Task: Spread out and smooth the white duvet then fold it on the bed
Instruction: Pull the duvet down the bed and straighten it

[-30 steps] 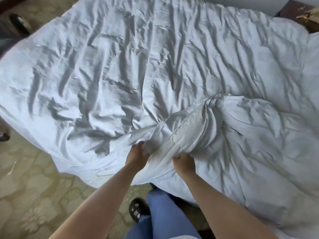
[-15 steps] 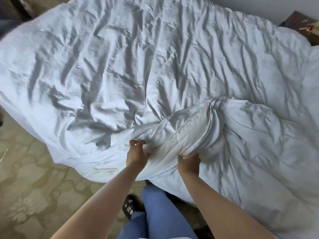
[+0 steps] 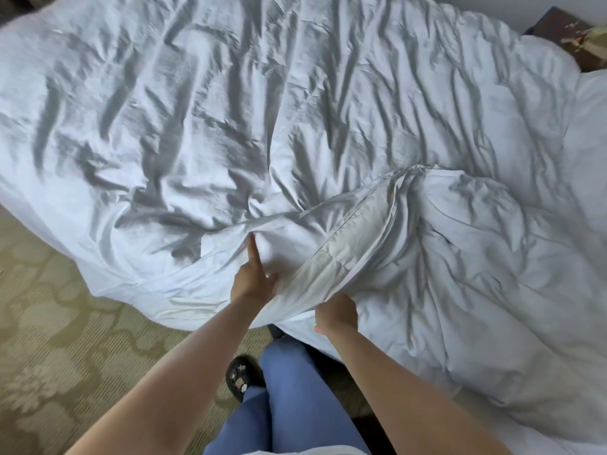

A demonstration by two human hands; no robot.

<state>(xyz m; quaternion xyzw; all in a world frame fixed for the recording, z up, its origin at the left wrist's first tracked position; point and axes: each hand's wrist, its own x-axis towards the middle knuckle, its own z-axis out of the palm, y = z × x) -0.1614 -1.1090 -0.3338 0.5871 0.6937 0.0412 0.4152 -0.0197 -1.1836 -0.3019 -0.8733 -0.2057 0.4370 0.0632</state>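
Observation:
The white duvet [image 3: 295, 110] lies crumpled over the whole bed, its wrinkles running away from me. A folded-back flap with a stitched hem [image 3: 348, 244] is bunched at the near edge. My left hand [image 3: 254, 277] reaches into the fabric just left of that flap, with the index finger stretched forward and the other fingers hidden in the cloth. My right hand [image 3: 336, 311] is closed on the flap's lower edge, lifting it slightly off the bed.
Patterned green-beige carpet [image 3: 65, 339] lies to the left and below the bed. My blue trousers [image 3: 285, 399] and a dark shoe [image 3: 241, 377] stand against the bed's near edge. A dark wooden nightstand [image 3: 565, 31] sits at the far right corner.
My left hand has pushed forward and opened, the index finger now pointing into the cloth. The right hand keeps its grip on the flap, which has lifted a little.

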